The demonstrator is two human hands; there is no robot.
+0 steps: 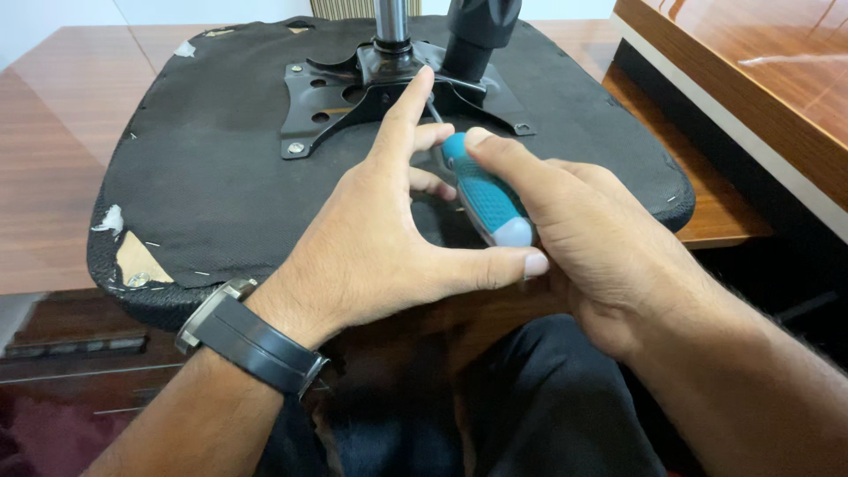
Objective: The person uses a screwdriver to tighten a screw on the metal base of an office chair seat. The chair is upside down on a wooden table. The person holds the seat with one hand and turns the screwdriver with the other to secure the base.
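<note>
Screwdriver [488, 199] with a teal handle and pale butt end lies slanted across the near middle of the upturned chair seat [221, 177], its thin shaft reaching toward the far black metal mounting plate [327, 97]. The right hand [601, 256] is closed around the handle, thumb pressed along its top. The left hand [380, 247] is spread open, forefinger stretched out to touch the shaft near the plate, thumb lying below the handle's butt. A dark wristwatch [247, 340] sits on the left wrist. A wooden table [53, 132] carries the seat.
</note>
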